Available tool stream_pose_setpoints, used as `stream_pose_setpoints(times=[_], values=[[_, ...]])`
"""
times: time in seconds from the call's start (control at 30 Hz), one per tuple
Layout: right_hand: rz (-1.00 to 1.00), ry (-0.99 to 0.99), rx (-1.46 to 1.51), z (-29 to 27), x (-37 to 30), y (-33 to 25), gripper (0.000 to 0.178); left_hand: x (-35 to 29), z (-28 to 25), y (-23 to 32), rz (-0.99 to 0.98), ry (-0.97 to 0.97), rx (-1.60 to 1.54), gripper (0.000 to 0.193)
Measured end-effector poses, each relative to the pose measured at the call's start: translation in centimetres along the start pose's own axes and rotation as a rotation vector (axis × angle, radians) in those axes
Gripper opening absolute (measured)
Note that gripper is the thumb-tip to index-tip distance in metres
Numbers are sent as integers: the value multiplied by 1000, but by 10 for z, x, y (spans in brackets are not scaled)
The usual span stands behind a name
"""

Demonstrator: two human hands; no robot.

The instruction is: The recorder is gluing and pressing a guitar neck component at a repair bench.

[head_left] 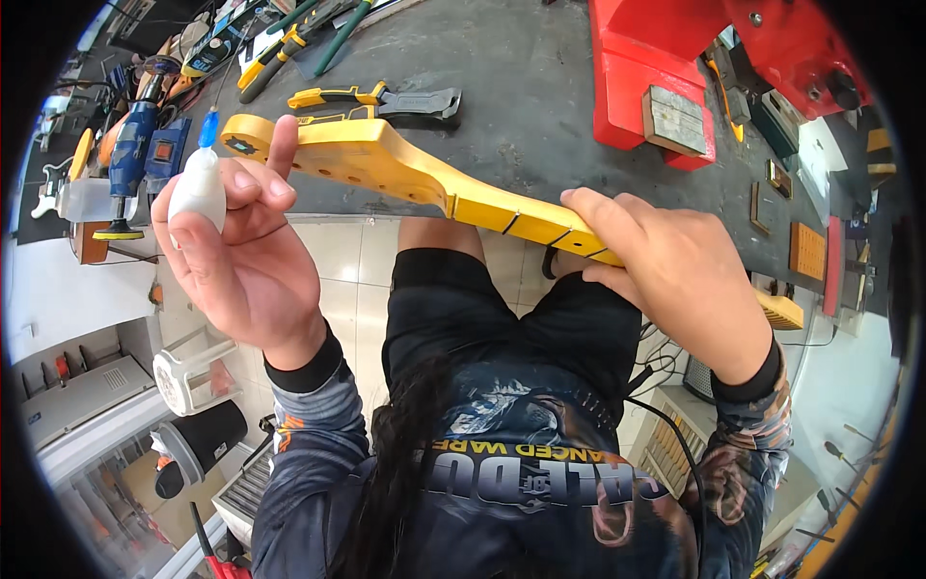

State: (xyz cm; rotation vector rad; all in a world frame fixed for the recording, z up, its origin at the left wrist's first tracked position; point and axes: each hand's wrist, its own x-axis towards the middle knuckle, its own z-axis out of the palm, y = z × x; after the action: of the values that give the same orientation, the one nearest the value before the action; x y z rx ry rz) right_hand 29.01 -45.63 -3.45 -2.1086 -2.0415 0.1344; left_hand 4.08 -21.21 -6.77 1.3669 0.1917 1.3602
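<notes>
A yellow guitar neck (405, 174) lies across the edge of a dark workbench (540, 87), its headstock with tuner holes pointing left. My right hand (675, 270) grips the neck on its fretted part, fingers wrapped over the top. My left hand (241, 251) is raised beside the headstock and holds a small white squeeze bottle (198, 188) with a blue nozzle pointing up. The index finger of that hand rests against the headstock's near edge.
Yellow-handled pliers (386, 99) and several green-handled tools (299, 43) lie on the bench behind the neck. A red machine (666, 68) stands at the right, with small wooden blocks (675, 121). Blue power tools (135, 154) hang at the left. White tiled floor (347, 280) lies below.
</notes>
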Motion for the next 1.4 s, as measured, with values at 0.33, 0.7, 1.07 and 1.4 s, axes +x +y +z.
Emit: stream_pose_setpoints(times=[0.33, 0.7, 1.07, 1.4], values=[[-69, -32, -128, -3, 5, -4, 65, -21, -23, 3, -7, 23, 8, 42], [-102, 70, -212, 11, 11, 6, 58, -35, -42, -2, 42, -59, 102, 41], [-118, 120, -214, 39, 20, 14, 75, -53, -30, -3, 103, -322, 302, 48], [-130, 150, -273, 50, 21, 18, 62, -58, -27, -5, 93, -428, 344, 53]])
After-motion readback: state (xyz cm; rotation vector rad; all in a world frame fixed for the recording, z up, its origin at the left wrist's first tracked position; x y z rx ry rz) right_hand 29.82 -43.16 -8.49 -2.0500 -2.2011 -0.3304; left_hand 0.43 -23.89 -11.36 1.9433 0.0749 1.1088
